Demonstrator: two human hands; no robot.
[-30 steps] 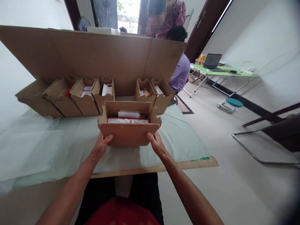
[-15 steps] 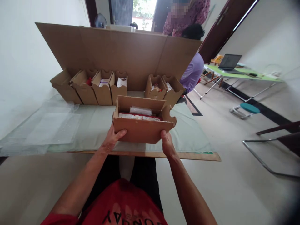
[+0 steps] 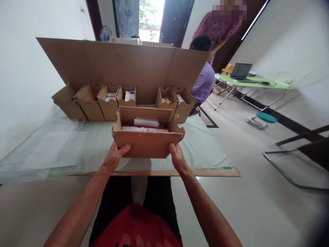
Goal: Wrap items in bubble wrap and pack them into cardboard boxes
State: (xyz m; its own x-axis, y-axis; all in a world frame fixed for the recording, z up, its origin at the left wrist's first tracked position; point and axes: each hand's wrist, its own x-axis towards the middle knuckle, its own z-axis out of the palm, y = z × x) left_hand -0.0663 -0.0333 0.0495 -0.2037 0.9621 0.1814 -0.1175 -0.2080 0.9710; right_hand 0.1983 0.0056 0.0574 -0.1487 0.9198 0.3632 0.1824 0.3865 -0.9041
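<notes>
An open cardboard box (image 3: 146, 144) is held between both hands just above the near edge of the table (image 3: 216, 171). My left hand (image 3: 114, 157) grips its lower left corner with the thumb on the front face. My right hand (image 3: 177, 158) grips the lower right corner. Inside the box lie clear plastic packets (image 3: 146, 122) and something red and white. The fingers beneath the box are hidden.
A row of similar small cardboard boxes (image 3: 102, 103) stands at the back of the table before a tall cardboard sheet (image 3: 123, 65). Clear plastic sheets (image 3: 53, 147) lie at the left. Two people (image 3: 205, 79) are behind the sheet. A green table with a laptop (image 3: 240, 71) and a stool (image 3: 266, 117) stand at right.
The box has been drawn from the table's middle toward me to its near edge, both hands keeping hold. The standing person behind has shifted to the right.
</notes>
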